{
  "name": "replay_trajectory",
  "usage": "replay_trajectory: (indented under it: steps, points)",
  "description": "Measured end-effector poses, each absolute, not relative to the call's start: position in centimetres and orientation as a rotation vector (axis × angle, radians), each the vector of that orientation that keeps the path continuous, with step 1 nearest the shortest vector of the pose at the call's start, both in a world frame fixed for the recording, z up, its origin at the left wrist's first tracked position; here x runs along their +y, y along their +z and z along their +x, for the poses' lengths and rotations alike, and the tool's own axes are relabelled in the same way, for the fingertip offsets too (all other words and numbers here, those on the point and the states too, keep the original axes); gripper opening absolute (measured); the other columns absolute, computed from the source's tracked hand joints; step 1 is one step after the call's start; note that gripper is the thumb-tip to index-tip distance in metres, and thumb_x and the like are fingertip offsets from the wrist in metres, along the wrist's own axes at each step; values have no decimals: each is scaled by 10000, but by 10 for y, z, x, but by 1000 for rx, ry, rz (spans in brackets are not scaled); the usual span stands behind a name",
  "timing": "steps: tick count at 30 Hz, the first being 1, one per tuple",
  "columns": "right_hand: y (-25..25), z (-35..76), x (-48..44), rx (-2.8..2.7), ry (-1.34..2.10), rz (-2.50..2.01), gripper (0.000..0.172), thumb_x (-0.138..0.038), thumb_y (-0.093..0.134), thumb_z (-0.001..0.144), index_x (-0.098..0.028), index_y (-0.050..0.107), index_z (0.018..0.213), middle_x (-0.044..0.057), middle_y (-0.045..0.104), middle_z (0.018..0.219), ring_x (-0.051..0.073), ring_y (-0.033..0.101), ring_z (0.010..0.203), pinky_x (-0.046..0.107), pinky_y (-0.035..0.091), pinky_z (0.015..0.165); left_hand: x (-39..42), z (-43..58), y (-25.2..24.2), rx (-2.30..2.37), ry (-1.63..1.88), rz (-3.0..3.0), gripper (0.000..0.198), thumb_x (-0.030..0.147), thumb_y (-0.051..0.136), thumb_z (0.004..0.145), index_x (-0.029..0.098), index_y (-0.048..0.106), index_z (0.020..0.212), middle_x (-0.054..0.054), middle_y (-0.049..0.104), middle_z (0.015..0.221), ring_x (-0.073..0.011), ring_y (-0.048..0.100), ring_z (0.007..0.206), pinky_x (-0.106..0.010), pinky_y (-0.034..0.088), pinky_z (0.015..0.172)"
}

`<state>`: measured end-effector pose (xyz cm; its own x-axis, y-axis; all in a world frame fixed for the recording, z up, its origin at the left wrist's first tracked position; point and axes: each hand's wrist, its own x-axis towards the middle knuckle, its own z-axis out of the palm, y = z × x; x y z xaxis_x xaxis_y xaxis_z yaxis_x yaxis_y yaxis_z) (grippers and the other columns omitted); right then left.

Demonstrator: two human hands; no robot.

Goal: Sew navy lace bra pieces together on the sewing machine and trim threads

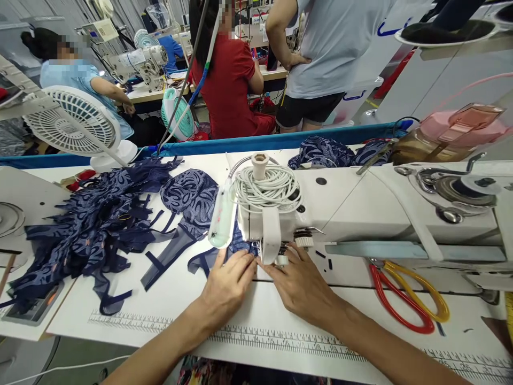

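Note:
At the sewing machine (340,200), a navy patterned bra piece (236,243) lies under the machine head, partly hidden by it. My left hand (230,280) grips its near edge just left of the needle area, fingers bent and close together. My right hand (300,283) is on the right of the presser foot, its fingertips closed at the cloth edge and partly hidden behind the machine head. A padded navy cup piece (190,195) with sheer strips lies left of the head. Farther left is a heap of similar navy pieces (108,214).
Scissors (417,294) with red and yellow handles lie right of my right hand. A printed ruler (280,342) runs along the table's front. A white fan (72,120) stands back left, and a pink-lidded jug (449,133) back right. Several people are beyond the blue edge (240,143).

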<state>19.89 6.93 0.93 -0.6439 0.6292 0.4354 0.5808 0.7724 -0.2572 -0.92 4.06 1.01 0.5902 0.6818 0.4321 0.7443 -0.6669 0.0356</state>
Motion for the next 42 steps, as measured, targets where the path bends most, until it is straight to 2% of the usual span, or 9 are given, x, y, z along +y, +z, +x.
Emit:
replay_trajectory:
  steps: [10, 16, 21, 25, 31, 33, 35, 37, 42]
  points:
    - [-17, 199, 73, -2536, -8, -921, 524, 8, 483, 759, -196, 588, 1231, 42, 663, 809, 240, 562, 969, 460, 372, 963, 50, -32, 9, -1269, -675, -2844, 390, 24, 462, 896, 199, 577, 1226, -72, 708, 1138, -215, 610, 1093, -535, 333, 1048]
    - [-28, 197, 75, -2507, 48, -1049, 512, -93, 508, 810, -290, 574, 1278, 58, 624, 790, 265, 552, 898, 446, 448, 842, 66, -32, 5, -1234, -668, -2818, 441, -19, 452, 809, 189, 594, 1171, -57, 711, 1059, -199, 634, 919, -437, 464, 901]
    - [-18, 199, 74, -2472, 51, -1069, 402, 6, 473, 776, -210, 667, 1054, 58, 587, 807, 198, 501, 777, 323, 411, 648, 79, -36, 6, -1349, -597, -2834, 371, 16, 460, 803, 205, 622, 1078, -46, 688, 937, -192, 623, 808, -374, 489, 791]
    - [-12, 200, 74, -2454, -43, -1022, 248, 23, 482, 756, -174, 633, 745, 63, 551, 785, 189, 472, 782, 318, 377, 671, 86, -37, 3, -1358, -605, -2783, 354, 23, 432, 819, 219, 649, 1019, -36, 659, 844, -189, 613, 772, -399, 482, 834]
    - [-8, 197, 77, -2416, -91, -958, 297, 23, 465, 745, -177, 530, 537, 58, 512, 723, 190, 457, 769, 342, 395, 714, 93, -37, 1, -1442, -729, -2642, 293, 78, 459, 845, 204, 649, 1029, -61, 639, 869, -209, 584, 819, -427, 490, 858]
    - [-6, 196, 78, -2415, -108, -964, 289, 15, 466, 767, -181, 621, 622, 57, 523, 718, 198, 467, 770, 373, 414, 766, 97, -36, 1, -1462, -768, -2604, 260, 71, 467, 836, 186, 657, 970, -68, 629, 874, -209, 573, 832, -442, 487, 884]
    - [-5, 196, 77, -2422, -134, -963, 314, -6, 455, 811, -180, 710, 866, 54, 545, 718, 211, 494, 781, 418, 427, 833, 100, -37, 3, -1478, -754, -2594, 253, 34, 460, 821, 178, 657, 891, -59, 616, 847, -201, 564, 830, -452, 476, 918]
    - [-4, 198, 76, -2414, -174, -941, 359, -31, 437, 859, -167, 690, 1075, 51, 574, 720, 218, 529, 790, 452, 437, 885, 97, -41, 6, -1494, -739, -2579, 278, -5, 449, 812, 179, 652, 863, -38, 598, 802, -191, 553, 819, -466, 455, 957]
    - [3, 189, 68, -2377, -168, -765, 353, -22, 448, 893, -117, 617, 1188, 98, 669, 948, 199, 611, 880, 354, 502, 831, 57, -62, 22, -1529, -845, -2369, 353, -43, 465, 810, 206, 681, 935, -83, 551, 1034, -237, 497, 1054, -505, 418, 991]
